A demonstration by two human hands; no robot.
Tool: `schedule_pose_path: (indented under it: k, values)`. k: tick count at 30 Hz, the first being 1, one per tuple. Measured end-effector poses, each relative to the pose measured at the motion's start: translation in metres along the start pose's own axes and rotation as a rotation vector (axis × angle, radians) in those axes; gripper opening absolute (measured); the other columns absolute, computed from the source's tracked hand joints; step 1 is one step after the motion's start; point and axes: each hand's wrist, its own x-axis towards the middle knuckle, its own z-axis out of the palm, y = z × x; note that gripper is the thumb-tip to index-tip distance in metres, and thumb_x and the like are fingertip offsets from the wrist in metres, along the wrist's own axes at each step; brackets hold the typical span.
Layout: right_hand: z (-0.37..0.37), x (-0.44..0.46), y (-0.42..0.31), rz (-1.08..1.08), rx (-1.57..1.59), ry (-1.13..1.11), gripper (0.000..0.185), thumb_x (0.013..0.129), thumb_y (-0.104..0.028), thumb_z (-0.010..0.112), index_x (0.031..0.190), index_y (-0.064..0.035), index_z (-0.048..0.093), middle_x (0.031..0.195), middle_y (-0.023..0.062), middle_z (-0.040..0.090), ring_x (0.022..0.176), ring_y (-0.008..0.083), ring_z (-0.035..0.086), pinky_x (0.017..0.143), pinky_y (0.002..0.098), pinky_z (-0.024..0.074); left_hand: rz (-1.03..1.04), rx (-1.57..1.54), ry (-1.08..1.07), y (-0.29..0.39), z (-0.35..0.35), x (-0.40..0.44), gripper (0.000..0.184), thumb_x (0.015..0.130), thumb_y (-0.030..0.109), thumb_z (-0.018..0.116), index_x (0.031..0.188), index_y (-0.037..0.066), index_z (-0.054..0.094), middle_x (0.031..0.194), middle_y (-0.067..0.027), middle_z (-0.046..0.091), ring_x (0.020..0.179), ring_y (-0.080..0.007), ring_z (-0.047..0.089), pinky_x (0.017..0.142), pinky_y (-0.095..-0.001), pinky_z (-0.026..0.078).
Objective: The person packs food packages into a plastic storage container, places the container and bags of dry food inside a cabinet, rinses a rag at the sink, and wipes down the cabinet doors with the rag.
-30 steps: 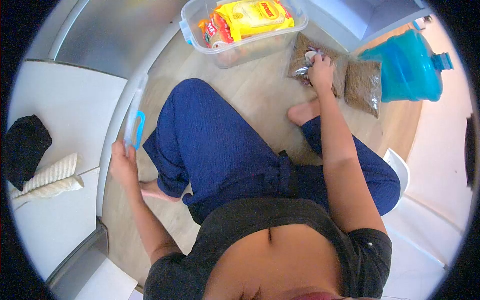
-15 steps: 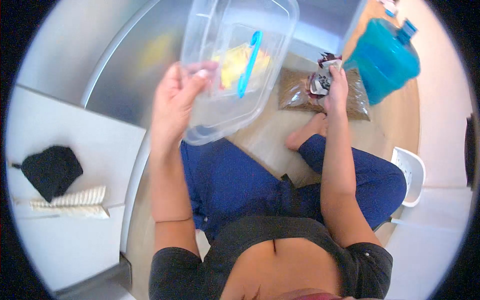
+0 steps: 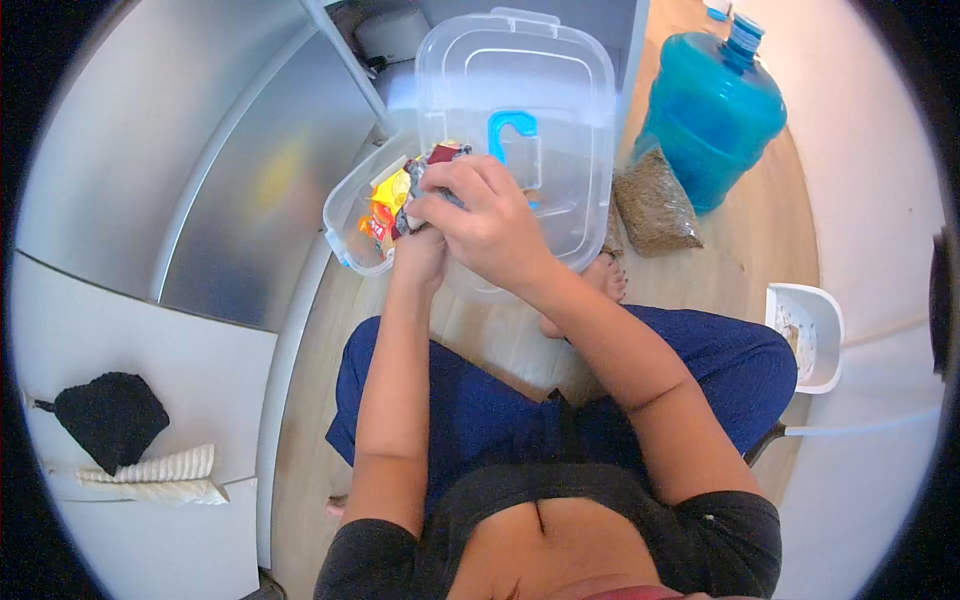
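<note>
Both hands meet over a clear plastic box (image 3: 352, 205) that holds several bright snack packets (image 3: 388, 195), yellow and orange. Between my fingers is a crumpled dark red and silver wrapper (image 3: 415, 182). My right hand (image 3: 492, 222) is closed, with its fingertips pinching the wrapper from above. Just below it, my left hand (image 3: 421, 258) is closed around the wrapper's lower part, its fingers mostly hidden. A clear plastic lid (image 3: 575, 160) rests tilted behind my right hand. A blue hook-shaped piece (image 3: 513, 124) shows on or through it.
A blue water jug (image 3: 715, 115) stands on the floor at the right, beside a clear bag of brown grains (image 3: 655, 205). A white plastic bin (image 3: 818, 340) sits by my knee. On the left are a cabinet (image 3: 130, 320) and a black cloth (image 3: 112, 418).
My left hand has let go of the clear lid and come to the wrapper. My right hand has carried the wrapper left from above the grain bag. The packet-filled box shows more clearly.
</note>
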Motion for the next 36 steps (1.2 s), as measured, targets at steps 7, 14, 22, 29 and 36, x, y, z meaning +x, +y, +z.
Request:
schedule_pose_path:
  k: [7, 14, 22, 29, 36]
  values:
    - [-0.021, 0.043, 0.039, -0.142, -0.236, 0.126, 0.017, 0.066, -0.014, 0.058, 0.082, -0.0127, 0.063, 0.094, 0.0009, 0.056, 0.089, 0.0201, 0.053, 0.077, 0.0317, 0.0457, -0.004, 0.054, -0.05, 0.005, 0.007, -0.005, 0.021, 0.072, -0.007, 0.053, 0.086, 0.007, 0.046, 0.105, -0.0119, 0.06, 0.101, -0.0211, 0.058, 0.082, -0.0321, 0.046]
    - [-0.063, 0.036, 0.117, -0.126, -0.424, -0.004, 0.021, 0.069, -0.011, 0.055, 0.088, -0.0134, 0.065, 0.093, 0.0041, 0.06, 0.092, 0.0244, 0.056, 0.08, 0.035, 0.0466, 0.052, 0.127, -0.122, 0.007, -0.009, -0.013, 0.024, 0.067, -0.007, 0.055, 0.084, 0.008, 0.046, 0.107, -0.0154, 0.061, 0.102, -0.0224, 0.058, 0.089, -0.0339, 0.043]
    - [-0.105, -0.021, 0.132, 0.474, -0.502, 0.01, 0.017, 0.067, -0.005, 0.061, 0.08, -0.0129, 0.068, 0.089, 0.0037, 0.061, 0.083, 0.0262, 0.055, 0.073, 0.0364, 0.0465, 0.07, 0.054, 0.029, 0.012, -0.02, 0.001, 0.04, 0.07, -0.001, 0.059, 0.107, 0.006, 0.047, 0.111, -0.0131, 0.06, 0.105, -0.0222, 0.057, 0.086, -0.0343, 0.046]
    - [-0.04, -0.005, 0.102, 0.009, -0.471, 0.054, 0.022, 0.065, -0.006, 0.061, 0.084, -0.0146, 0.067, 0.087, 0.0031, 0.06, 0.08, 0.0233, 0.056, 0.07, 0.0333, 0.0471, 0.139, 0.053, -0.04, 0.021, -0.003, 0.0, 0.036, 0.071, -0.003, 0.058, 0.105, 0.005, 0.051, 0.107, -0.0123, 0.062, 0.101, -0.0203, 0.058, 0.085, -0.0315, 0.045]
    - [-0.048, -0.049, 0.083, 0.387, -0.109, -0.729, 0.021, 0.067, -0.008, 0.058, 0.087, -0.0104, 0.063, 0.089, 0.0088, 0.057, 0.085, 0.0286, 0.056, 0.074, 0.0381, 0.0467, 0.227, 0.091, 0.002, 0.01, -0.022, 0.013, 0.039, 0.07, -0.006, 0.056, 0.108, 0.002, 0.055, 0.104, -0.0129, 0.063, 0.1, -0.0178, 0.058, 0.087, -0.0302, 0.043]
